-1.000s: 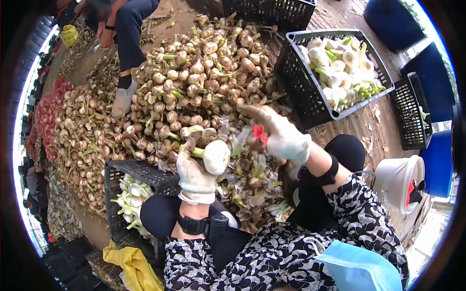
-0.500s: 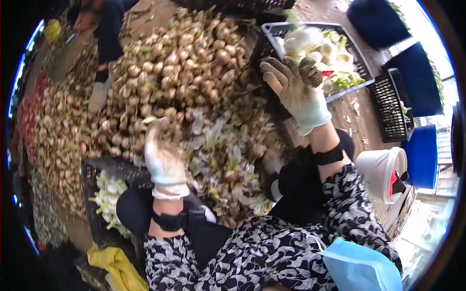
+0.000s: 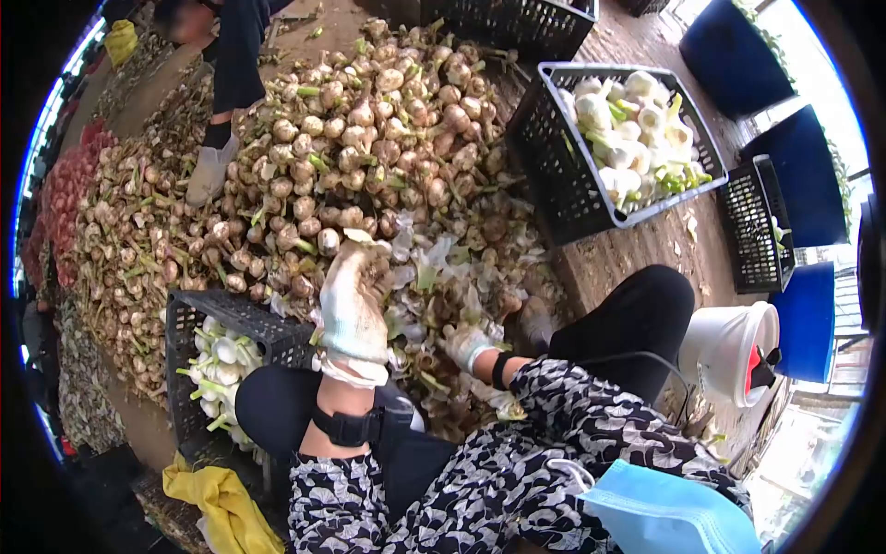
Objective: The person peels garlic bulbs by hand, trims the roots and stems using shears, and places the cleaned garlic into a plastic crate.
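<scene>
My left hand (image 3: pixel 353 300), in a soiled white glove, is at the near edge of a heap of unpeeled garlic bulbs (image 3: pixel 369 138). Its fingers curl inward; what they hold, if anything, is hidden. My right hand (image 3: pixel 467 345), also gloved, is low between my knees, over loose garlic skins (image 3: pixel 429 268). Its fingers point down and away, too hidden to read. At the upper right stands a black crate (image 3: pixel 568 171) holding cleaned white garlic bulbs (image 3: pixel 637 129). Another black crate (image 3: pixel 235 309), beside my left knee, holds trimmed white garlic (image 3: pixel 221 369).
Another person's leg and shoe (image 3: pixel 212 171) are at the heap's upper left. Blue tubs (image 3: pixel 798 175), a small black basket (image 3: pixel 752 222) and a white bucket (image 3: pixel 724 346) line the right. A yellow cloth (image 3: pixel 221 508) lies lower left. A blue face mask (image 3: pixel 669 508) hangs below my view.
My right hand has come down and left from beside the upper-right crate to the skins between my knees. My left hand has shifted slightly right, and its fingers are more curled.
</scene>
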`<state>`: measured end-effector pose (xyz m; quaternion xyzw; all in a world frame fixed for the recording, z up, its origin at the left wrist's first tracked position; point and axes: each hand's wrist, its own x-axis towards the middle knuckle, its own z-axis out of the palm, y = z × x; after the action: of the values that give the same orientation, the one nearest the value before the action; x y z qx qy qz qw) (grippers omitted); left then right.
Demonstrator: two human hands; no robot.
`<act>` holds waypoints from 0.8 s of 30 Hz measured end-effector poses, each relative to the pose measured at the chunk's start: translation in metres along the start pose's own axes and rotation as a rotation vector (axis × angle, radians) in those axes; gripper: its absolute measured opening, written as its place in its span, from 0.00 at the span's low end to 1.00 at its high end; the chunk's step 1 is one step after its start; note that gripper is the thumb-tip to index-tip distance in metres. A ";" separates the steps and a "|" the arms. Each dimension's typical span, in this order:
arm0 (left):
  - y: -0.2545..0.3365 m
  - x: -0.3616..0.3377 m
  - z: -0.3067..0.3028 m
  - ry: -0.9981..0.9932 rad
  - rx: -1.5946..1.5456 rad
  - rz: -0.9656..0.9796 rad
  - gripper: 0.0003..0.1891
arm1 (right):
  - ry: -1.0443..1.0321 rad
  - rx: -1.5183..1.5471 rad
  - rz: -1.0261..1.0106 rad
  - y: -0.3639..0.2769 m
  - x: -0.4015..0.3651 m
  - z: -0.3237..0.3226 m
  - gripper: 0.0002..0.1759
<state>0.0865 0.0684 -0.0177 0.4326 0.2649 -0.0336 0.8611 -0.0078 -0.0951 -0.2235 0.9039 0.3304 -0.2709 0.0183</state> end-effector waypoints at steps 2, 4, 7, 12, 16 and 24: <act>0.002 -0.002 -0.001 -0.039 -0.020 -0.019 0.12 | 0.018 0.141 0.051 0.005 0.001 -0.024 0.15; 0.003 0.002 -0.010 -0.022 -0.035 -0.058 0.14 | -0.259 0.452 0.142 0.020 -0.001 -0.074 0.16; 0.010 -0.002 -0.007 -0.124 -0.089 -0.048 0.10 | -0.188 0.552 0.165 0.040 -0.021 -0.155 0.15; 0.002 -0.021 0.019 -0.093 0.328 0.059 0.12 | 0.270 1.511 -0.079 0.075 -0.080 -0.242 0.27; -0.015 -0.040 0.039 -0.394 -0.054 -0.488 0.21 | 0.375 1.782 -0.364 0.081 -0.078 -0.219 0.25; -0.009 -0.033 0.044 -0.493 -0.173 -0.162 0.21 | 0.662 1.616 -0.170 0.070 -0.081 -0.235 0.19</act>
<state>0.0744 0.0239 0.0131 0.3138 0.0829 -0.1838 0.9278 0.0949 -0.1476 0.0071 0.6449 0.0919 -0.1461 -0.7446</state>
